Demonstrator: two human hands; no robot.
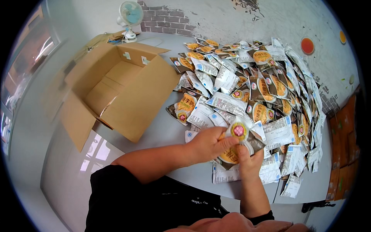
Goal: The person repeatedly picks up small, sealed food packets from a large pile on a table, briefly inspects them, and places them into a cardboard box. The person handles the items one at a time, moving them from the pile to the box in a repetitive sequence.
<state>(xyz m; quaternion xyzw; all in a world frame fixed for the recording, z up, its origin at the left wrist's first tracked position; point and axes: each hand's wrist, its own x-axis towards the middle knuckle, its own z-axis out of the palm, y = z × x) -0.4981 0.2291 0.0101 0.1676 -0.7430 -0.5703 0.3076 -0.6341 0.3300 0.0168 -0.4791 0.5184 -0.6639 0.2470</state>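
Observation:
Both my hands are closed around brown-and-yellow milk pouches [230, 156] in front of the heap. My left hand [211, 144] grips from the left side, thumb across the front. From below, my right hand [250, 161] holds the right side with its thumb up. A round red-and-yellow mark shows on the pouch above my thumbs. The pouches overlap in my grip, and I cannot tell how many there are. Just beyond my hands lies a big heap of similar milk pouches [227, 99], some showing brown printed fronts, others white backs.
An open cardboard box [145, 102] with flaps spread stands at the left on the grey table [172, 127]. Behind it is a small white fan [130, 15]. Stacked brown cartons [342, 154] stand at the far right, beyond the table's edge. A wall [216, 19] borders the back.

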